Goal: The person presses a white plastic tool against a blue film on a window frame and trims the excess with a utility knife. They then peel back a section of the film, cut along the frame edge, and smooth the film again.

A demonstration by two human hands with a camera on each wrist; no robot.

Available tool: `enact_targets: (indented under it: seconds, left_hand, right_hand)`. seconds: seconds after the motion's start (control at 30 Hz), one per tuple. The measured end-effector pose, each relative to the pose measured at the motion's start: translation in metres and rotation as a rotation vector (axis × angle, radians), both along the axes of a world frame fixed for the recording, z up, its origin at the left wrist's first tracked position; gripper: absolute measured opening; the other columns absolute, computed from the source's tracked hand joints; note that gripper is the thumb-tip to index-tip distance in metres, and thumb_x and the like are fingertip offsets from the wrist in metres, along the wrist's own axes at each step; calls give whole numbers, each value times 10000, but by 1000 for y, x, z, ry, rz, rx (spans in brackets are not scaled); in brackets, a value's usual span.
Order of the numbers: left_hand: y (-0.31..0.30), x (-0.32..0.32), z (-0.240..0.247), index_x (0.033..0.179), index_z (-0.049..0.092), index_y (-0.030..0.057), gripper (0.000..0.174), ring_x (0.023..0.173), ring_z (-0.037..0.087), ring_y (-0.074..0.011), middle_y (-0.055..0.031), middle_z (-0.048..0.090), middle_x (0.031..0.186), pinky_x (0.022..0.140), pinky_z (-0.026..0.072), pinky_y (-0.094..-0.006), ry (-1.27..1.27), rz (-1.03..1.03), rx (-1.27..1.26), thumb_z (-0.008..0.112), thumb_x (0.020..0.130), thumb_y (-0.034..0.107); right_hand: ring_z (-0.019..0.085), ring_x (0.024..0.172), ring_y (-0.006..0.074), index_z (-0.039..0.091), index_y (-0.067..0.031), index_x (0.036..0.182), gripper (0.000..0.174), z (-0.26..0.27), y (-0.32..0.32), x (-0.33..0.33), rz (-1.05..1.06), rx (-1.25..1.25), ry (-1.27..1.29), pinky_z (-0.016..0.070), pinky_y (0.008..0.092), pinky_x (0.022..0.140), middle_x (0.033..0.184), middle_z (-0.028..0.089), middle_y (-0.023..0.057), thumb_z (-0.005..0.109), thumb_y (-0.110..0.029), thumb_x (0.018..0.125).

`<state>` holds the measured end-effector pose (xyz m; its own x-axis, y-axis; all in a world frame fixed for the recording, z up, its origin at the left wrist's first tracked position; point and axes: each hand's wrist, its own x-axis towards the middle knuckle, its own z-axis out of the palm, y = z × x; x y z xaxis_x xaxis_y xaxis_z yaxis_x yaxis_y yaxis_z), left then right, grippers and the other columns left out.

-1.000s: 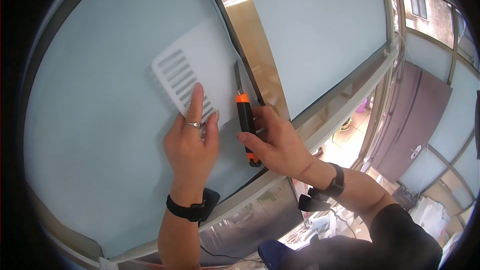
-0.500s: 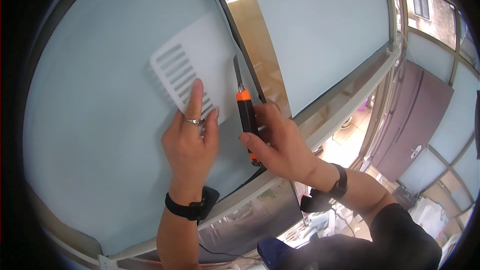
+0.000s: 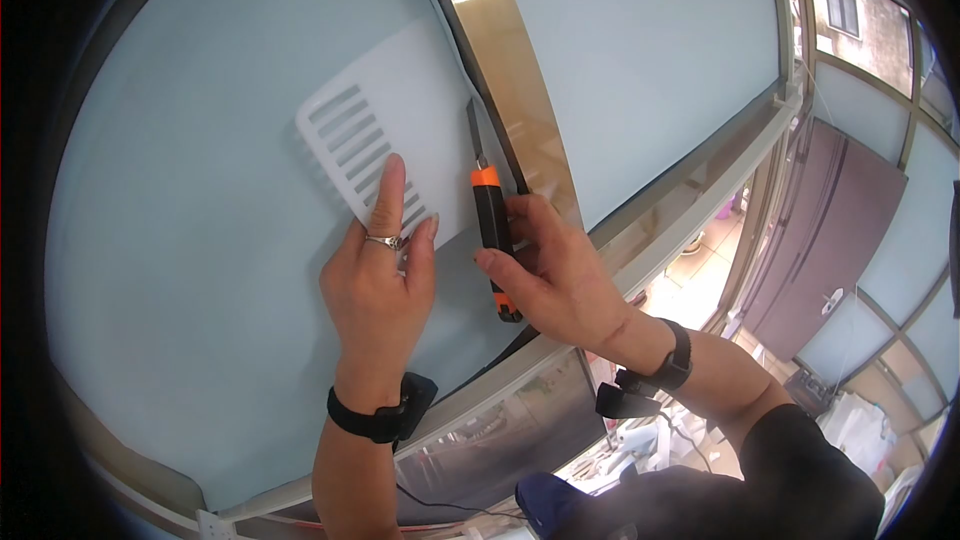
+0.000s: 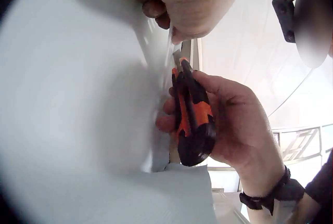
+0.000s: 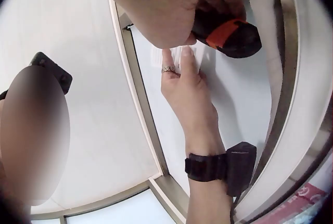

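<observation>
My left hand (image 3: 375, 285) holds a white plastic scraper (image 3: 425, 80) flat against a pale blue panel (image 3: 190, 240), its index finger straight over the slotted end. Just right of it, my right hand (image 3: 565, 280) grips a black and orange utility knife (image 3: 491, 215) between thumb and fingers. The extended blade (image 3: 475, 130) points up along the scraper's right edge, close beside the gold frame strip. In the left wrist view, the knife (image 4: 195, 114) is seen from its butt end, blade right under the left hand (image 4: 190, 0). A loose sheet edge (image 4: 192, 182) juts out below it.
The gold metal frame (image 3: 505, 70) divides this panel from a second pale panel (image 3: 640, 60). A metal rail (image 3: 690, 175) runs along the lower edge. Beyond it are a brown door (image 3: 810, 240) and a white bag (image 3: 860, 430). A dark cable (image 3: 460, 511) trails below the left wrist.
The knife and right hand have moved slightly upward along the frame; the blade swung a little away from the edge and back. The scraper and left hand have shifted slightly up and left.
</observation>
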<state>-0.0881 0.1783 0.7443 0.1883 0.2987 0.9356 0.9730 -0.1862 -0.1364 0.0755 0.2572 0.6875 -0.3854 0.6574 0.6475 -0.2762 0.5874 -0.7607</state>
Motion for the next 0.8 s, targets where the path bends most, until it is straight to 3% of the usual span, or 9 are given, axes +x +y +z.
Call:
enact_targets:
  seconds: [0.07, 0.2, 0.27, 0.33, 0.4, 0.47, 0.67, 0.73, 0.8]
  left_hand:
    - [-7, 4, 1, 1482, 547, 91, 602, 882, 739, -273, -185, 723, 1023, 778, 597, -371, -94, 65, -153, 724, 910, 32]
    - [-7, 3, 2, 1482, 547, 89, 602, 891, 739, -277, -186, 722, 1026, 775, 594, -371, -80, 77, -161, 726, 909, 33]
    - [-2, -1, -1, 1449, 602, 133, 660, 658, 675, -222, -99, 683, 820, 607, 539, -345, -12, 47, -44, 795, 825, 36]
    - [-2, -1, -1, 1447, 604, 134, 658, 658, 674, -225, -99, 681, 819, 608, 539, -347, -10, 50, -42, 796, 825, 39]
    - [-3, 1, 0, 1446, 606, 135, 656, 658, 674, -228, -99, 680, 818, 609, 539, -349, -7, 53, -42, 797, 824, 43]
    - [-7, 4, 1, 1477, 554, 86, 607, 851, 732, -291, -191, 728, 1029, 759, 585, -371, -52, 98, -151, 739, 899, 53]
    - [-8, 3, 2, 1476, 556, 85, 599, 838, 732, -285, -191, 728, 998, 744, 579, -366, -50, 112, -177, 738, 905, 65]
    - [-8, 5, 3, 1477, 555, 86, 600, 829, 730, -280, -189, 727, 987, 738, 578, -364, -47, 113, -175, 738, 906, 65]
    - [-7, 4, 3, 1479, 554, 87, 602, 820, 728, -275, -186, 725, 977, 733, 578, -363, -43, 112, -165, 739, 907, 65]
  right_hand:
    - [729, 647, 304, 490, 77, 1205, 428, -1, -1, -1, 10, -9, 6, 557, 414, 610, 814, 707, 199, 704, -181, 938]
    - [729, 650, 307, 489, 77, 1208, 428, -1, -2, -2, -11, -19, 3, 558, 412, 611, 808, 710, 199, 702, -179, 938]
    - [730, 653, 307, 488, 77, 1209, 429, 2, -4, 0, -7, -38, -16, 558, 412, 613, 807, 711, 198, 700, -179, 938]
    - [724, 845, 202, 458, 84, 1299, 471, 5, -6, 3, 44, -126, -122, 574, 330, 703, 1043, 683, 185, 693, -166, 976]
    - [726, 835, 204, 460, 85, 1296, 472, 6, -6, 2, 46, -141, -133, 575, 333, 699, 1030, 689, 183, 696, -167, 974]
    - [728, 825, 205, 462, 86, 1294, 473, 3, -6, 2, 48, -154, -145, 575, 336, 696, 1017, 695, 181, 699, -167, 972]
    - [735, 679, 299, 490, 83, 1177, 436, -8, -12, 8, 72, -152, -113, 564, 394, 629, 780, 714, 179, 705, -210, 935]
    - [719, 801, 180, 477, 79, 1274, 481, -11, -12, 11, 117, -219, -190, 562, 321, 670, 968, 711, 163, 718, -207, 972]
    - [715, 800, 172, 478, 79, 1274, 481, -14, -12, 10, 103, -209, -184, 560, 318, 666, 973, 708, 160, 716, -213, 975]
